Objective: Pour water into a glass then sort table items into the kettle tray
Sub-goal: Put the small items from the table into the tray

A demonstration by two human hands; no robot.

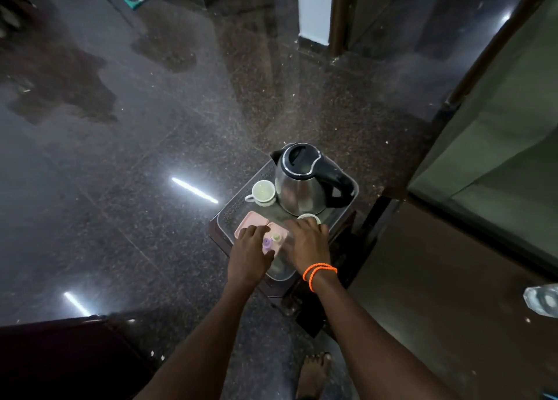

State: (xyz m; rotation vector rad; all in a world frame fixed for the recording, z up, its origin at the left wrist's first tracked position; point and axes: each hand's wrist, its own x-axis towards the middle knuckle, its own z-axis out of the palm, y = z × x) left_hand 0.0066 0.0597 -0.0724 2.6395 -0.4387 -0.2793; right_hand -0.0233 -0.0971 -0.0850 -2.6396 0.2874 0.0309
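Observation:
A steel kettle (305,185) with a black lid and handle stands at the far end of a grey tray (241,209) on a small dark stool. A white cup (263,191) sits to its left; a second white cup (308,217) shows partly behind my right hand. A pink packet (250,223) lies at the tray's near left. Between my hands stand a small purple-capped bottle (267,244) and a pale-capped bottle (276,237). My left hand (252,256) touches the purple one. My right hand (306,245) lies flat over the tray's near part, fingers spread.
The stool (302,306) stands on a glossy dark granite floor. A dark wooden bed edge (471,248) with a plastic water bottle (542,300) lies to the right. Dark furniture (60,360) fills the lower left. My bare foot (314,372) is below the stool.

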